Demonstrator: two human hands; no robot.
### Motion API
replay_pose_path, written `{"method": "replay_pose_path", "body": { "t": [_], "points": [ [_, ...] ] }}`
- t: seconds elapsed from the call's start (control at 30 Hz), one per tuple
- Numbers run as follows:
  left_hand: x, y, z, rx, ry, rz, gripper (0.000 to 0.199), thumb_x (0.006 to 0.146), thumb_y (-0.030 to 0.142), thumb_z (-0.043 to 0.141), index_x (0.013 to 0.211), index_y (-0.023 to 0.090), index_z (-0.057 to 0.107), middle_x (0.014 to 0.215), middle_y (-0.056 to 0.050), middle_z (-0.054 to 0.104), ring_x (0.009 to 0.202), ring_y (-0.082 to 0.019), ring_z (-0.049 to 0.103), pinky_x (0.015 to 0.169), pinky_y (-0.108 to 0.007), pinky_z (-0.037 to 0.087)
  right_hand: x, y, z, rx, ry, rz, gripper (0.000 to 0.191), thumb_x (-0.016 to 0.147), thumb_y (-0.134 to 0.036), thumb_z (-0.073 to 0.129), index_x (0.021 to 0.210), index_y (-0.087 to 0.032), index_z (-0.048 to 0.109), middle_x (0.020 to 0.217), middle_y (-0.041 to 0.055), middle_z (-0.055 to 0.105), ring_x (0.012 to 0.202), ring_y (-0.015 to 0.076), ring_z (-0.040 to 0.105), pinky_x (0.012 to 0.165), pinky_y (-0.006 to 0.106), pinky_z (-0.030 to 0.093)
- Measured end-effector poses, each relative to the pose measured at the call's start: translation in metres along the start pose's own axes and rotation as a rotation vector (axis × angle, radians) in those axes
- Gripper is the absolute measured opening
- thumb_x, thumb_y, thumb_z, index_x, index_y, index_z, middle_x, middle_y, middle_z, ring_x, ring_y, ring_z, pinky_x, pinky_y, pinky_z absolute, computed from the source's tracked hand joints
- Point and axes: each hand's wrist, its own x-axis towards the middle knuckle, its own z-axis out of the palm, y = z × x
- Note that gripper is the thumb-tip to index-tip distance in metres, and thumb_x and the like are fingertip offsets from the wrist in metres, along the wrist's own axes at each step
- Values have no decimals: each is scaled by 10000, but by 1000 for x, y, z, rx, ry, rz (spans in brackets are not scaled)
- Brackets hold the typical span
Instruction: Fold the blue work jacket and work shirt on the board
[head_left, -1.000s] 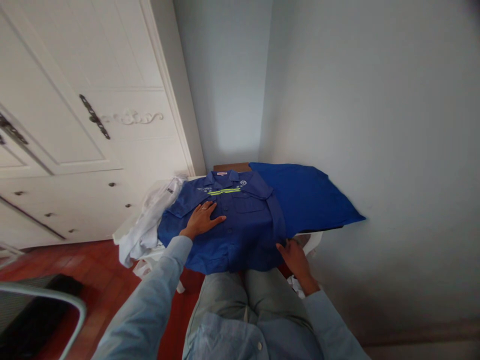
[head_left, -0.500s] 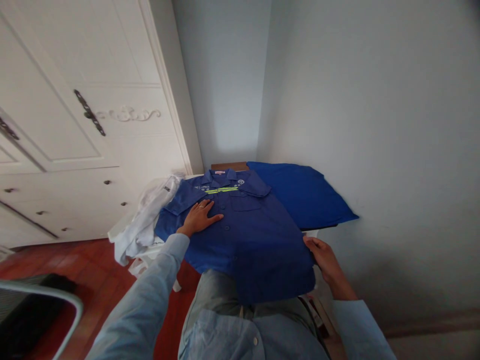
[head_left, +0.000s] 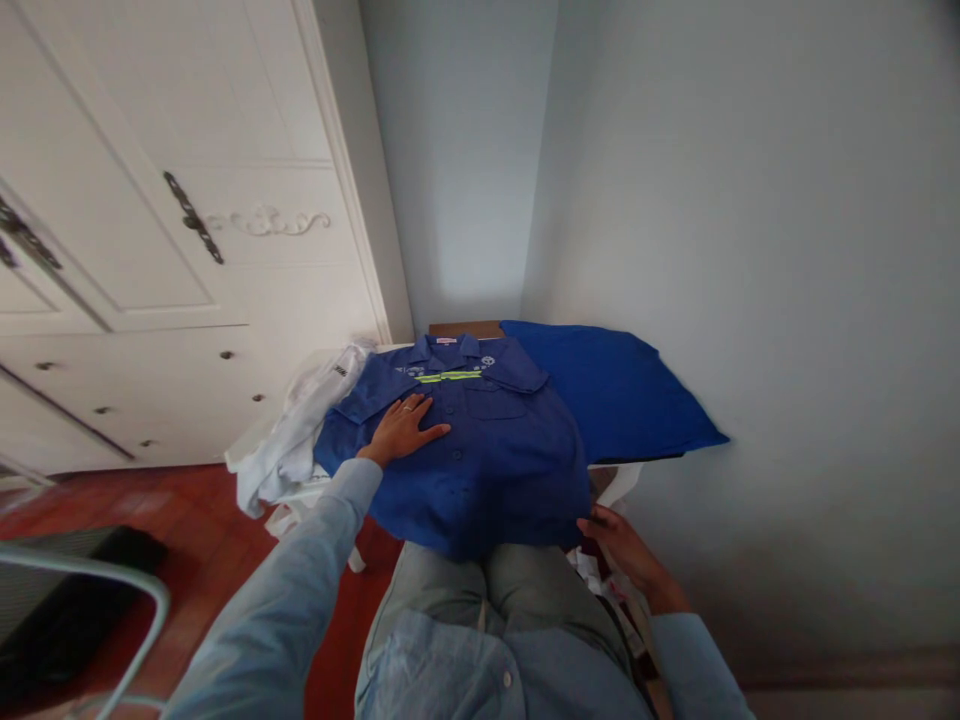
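A dark blue short-sleeved button shirt (head_left: pixel 495 450) lies front up, collar away from me, with a yellow-green stripe and pale prints across the chest. Its lower end hangs toward my lap. My left hand (head_left: pixel 403 428) rests flat on the shirt's front below the stripe, fingers spread. At the shirt's lower right edge, my right hand (head_left: pixel 622 545) pinches the cloth between thumb and fingers. A brighter blue cloth (head_left: pixel 615 390) lies flat to the right, partly beneath the shirt.
White clothing (head_left: pixel 292 430) drapes over the table's left side. A white cabinet (head_left: pixel 285 280) stands at the left, and a grey wall (head_left: pixel 750 250) closes off the right. On the red floor sits a dark object (head_left: pixel 97 590) near a pale curved metal tube (head_left: pixel 150 590).
My right hand has moved down and to the left with the shirt's edge, and the right lower part of the shirt has drawn in. My left hand stays on the shirt's front.
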Motion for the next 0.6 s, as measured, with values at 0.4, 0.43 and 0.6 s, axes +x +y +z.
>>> {"method": "replay_pose_path", "body": {
  "t": [0.4, 0.43, 0.6],
  "points": [
    [-1, 2, 1, -52, -6, -14, 914, 896, 780, 452, 1541, 133, 436, 1631, -194, 376, 1527, -349, 310, 1256, -517, 183, -7, 1, -19, 11, -253, 195, 538, 593, -459, 926, 1017, -165, 770, 1045, 134, 805, 938, 301, 753, 987, 490, 540],
    [-1, 2, 1, -65, 0, -16, 898, 894, 769, 474, 1534, 140, 448, 1629, -192, 380, 1525, -350, 316, 1256, -518, 184, -8, 0, -20, -9, -251, 215, 516, 595, -480, 920, 970, -156, 779, 1012, 136, 808, 916, 300, 754, 974, 484, 545],
    [-1, 2, -3, -272, 113, -4, 759, 862, 678, 611, 1373, 117, 627, 1517, -210, 534, 1455, -371, 436, 1227, -526, 266, -9, -6, -19, -72, -172, 266, 513, 627, -590, 867, 893, -157, 794, 946, 131, 811, 891, 306, 754, 953, 474, 553]
  ]
}}
